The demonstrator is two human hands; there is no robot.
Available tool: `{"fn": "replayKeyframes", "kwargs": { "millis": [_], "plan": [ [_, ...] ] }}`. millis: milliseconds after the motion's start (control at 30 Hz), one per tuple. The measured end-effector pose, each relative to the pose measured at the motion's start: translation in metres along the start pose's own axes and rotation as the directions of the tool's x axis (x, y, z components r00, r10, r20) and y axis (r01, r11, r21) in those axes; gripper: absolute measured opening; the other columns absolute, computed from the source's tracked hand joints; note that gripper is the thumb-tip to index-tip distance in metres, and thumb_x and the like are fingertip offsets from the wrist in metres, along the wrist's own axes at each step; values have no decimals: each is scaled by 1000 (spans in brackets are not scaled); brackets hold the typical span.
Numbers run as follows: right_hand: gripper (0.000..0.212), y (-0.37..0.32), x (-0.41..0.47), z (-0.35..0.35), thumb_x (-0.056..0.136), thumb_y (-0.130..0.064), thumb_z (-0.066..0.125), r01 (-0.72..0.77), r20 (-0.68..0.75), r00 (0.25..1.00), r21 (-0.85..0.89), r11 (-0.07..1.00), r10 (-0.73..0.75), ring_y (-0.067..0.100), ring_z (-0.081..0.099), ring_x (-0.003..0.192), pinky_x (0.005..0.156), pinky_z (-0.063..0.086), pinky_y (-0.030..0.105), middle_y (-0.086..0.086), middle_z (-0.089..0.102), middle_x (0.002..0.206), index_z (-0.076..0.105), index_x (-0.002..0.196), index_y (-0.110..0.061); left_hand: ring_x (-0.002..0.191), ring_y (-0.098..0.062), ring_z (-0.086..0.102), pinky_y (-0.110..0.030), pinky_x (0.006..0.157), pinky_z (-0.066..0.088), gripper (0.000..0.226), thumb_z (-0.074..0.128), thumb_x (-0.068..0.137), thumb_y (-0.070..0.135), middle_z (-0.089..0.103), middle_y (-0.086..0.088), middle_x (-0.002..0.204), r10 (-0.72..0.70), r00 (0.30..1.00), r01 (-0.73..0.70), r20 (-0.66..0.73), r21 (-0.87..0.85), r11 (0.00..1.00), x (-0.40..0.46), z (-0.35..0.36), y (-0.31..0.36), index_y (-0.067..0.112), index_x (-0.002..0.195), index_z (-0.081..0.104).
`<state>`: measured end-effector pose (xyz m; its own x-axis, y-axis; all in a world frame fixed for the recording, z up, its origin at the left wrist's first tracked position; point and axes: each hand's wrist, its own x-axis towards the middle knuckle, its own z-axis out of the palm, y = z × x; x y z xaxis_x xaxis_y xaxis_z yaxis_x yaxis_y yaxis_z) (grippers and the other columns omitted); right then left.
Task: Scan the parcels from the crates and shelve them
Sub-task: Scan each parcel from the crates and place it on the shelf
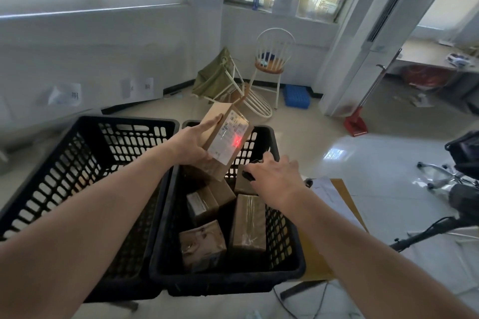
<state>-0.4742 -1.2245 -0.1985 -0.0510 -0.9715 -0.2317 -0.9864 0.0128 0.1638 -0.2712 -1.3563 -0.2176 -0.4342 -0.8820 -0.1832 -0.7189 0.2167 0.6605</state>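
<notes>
A cardboard parcel [225,137] is held tilted above the right-hand black crate [285,261], gripped by the left hand [190,144]. A red scan mark is cast on its white label [228,137]. A black handheld scanner [250,172] is clasped in the right hand [276,176]. Four more parcels are seen inside that crate.

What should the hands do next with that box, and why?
Probably keep the box steady a moment: the left hand grips it above the crate, and the scanner in the right hand throws red light on its label.
</notes>
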Motion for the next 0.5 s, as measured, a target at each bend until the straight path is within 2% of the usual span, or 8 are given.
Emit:
{"fn": "replayKeyframes", "kwargs": {
  "millis": [200,500],
  "plan": [
    [30,-8,2,1,104,-26,60,0,2,1000,-36,999,0,40,51,112,96,46,57,9,48,124,57,132,-35,131,-29,52,-46,109,52,109,79,90,16,40,-8,158,-27,1000,27,-5,2,1000,-4,-4,-9,64,158,10],
    [35,-19,2,3,103,-25,62,8,8,1000,-41,999,-8,38,51,113,98,46,57,9,48,122,56,136,-35,128,-29,54,-51,105,55,111,82,87,16,42,-8,154,-56,998,56,13,-42,998,-5,-7,-17,63,159,12]
  ]
}}
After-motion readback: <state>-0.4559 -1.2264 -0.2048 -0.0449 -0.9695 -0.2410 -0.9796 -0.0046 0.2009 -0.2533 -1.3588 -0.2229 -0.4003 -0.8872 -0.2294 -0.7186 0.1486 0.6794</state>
